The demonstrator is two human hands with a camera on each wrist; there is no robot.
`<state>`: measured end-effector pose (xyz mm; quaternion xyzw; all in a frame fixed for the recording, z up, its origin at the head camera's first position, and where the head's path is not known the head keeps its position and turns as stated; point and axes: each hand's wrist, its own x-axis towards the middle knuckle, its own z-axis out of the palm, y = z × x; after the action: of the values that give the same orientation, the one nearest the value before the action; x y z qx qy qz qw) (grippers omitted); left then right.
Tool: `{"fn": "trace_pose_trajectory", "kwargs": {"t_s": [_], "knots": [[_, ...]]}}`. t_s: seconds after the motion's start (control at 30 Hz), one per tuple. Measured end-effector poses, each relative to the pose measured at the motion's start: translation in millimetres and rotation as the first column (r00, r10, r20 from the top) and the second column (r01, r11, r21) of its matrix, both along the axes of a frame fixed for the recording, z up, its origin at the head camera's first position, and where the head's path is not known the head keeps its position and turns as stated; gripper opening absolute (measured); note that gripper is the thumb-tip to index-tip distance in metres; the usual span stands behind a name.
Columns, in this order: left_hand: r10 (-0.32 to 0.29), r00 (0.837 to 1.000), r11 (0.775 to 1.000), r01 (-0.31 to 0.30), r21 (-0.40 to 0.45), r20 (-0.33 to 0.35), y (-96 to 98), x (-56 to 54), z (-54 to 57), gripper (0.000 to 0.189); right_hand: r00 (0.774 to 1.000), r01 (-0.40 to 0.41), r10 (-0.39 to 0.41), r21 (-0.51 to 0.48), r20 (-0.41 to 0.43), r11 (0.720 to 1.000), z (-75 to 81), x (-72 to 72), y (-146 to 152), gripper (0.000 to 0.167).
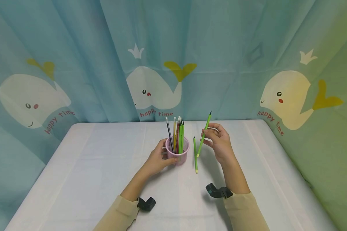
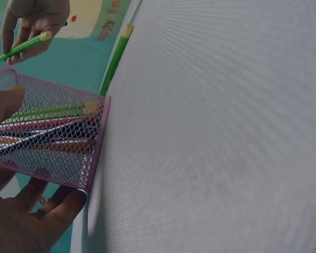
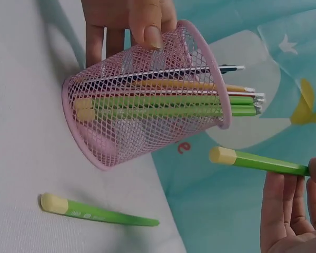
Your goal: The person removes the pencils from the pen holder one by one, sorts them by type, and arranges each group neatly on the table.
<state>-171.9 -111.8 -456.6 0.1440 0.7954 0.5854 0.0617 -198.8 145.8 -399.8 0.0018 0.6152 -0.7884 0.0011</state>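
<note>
A pink mesh pencil cup (image 1: 177, 157) stands on the table with several pencils (image 1: 175, 138) in it, among them green, dark, yellow and red ones. My left hand (image 1: 159, 159) grips the cup from its left side, thumb at the front and fingers round the back. Just right of the cup, my right hand (image 1: 218, 141) pinches a green pencil (image 1: 204, 132), dark tip up and pale yellow end down. Another green pencil (image 3: 100, 212) lies on the table between the cup and my right hand. In the left wrist view the cup (image 2: 52, 126) shows the pencils through its mesh.
The table (image 1: 104, 179) has a pale cloth over it. Behind it hangs a blue-green curtain (image 1: 225, 38) with whale prints. Both wrists carry black cameras, a left one (image 1: 146, 204) and a right one (image 1: 218, 191).
</note>
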Motion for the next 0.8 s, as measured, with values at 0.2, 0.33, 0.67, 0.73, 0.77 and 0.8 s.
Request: {"fn": "trace_pose_trajectory", "kwargs": {"t_s": [0.2,0.33,0.67,0.73,0.77,0.8], "knots": [[-0.003,1.0,1.0,0.003,0.007,0.003,0.0,-0.2,1.0,0.084,1.0,0.013,-0.013,0.045,0.008,0.999,-4.8,-2.9,4,0.028],[-0.005,1.0,1.0,0.005,0.016,0.004,0.2,-0.6,1.2,0.083,0.999,0.035,-0.038,0.112,0.022,0.993,-9.9,-5.7,6,0.028],[-0.011,1.0,1.0,0.011,0.016,-0.004,0.4,-0.5,1.2,0.084,0.994,0.024,-0.058,0.321,0.097,0.947,-19.6,-7.9,7,0.034],[-0.009,1.0,1.0,0.009,0.014,0.0,0.4,-0.5,1.4,0.084,0.993,0.009,-0.048,0.344,0.106,0.939,-21.3,-8.3,6,0.036],[-0.009,1.0,1.0,0.009,0.014,0.001,0.3,-0.6,1.2,0.084,0.993,0.003,-0.044,0.351,0.11,0.936,-22.5,-8.8,6,0.036],[-0.009,1.0,1.0,0.009,0.016,0.003,0.3,-0.7,1.1,0.085,0.993,-0.004,-0.038,0.355,0.112,0.935,-23.7,-9.2,6,0.036]]}}
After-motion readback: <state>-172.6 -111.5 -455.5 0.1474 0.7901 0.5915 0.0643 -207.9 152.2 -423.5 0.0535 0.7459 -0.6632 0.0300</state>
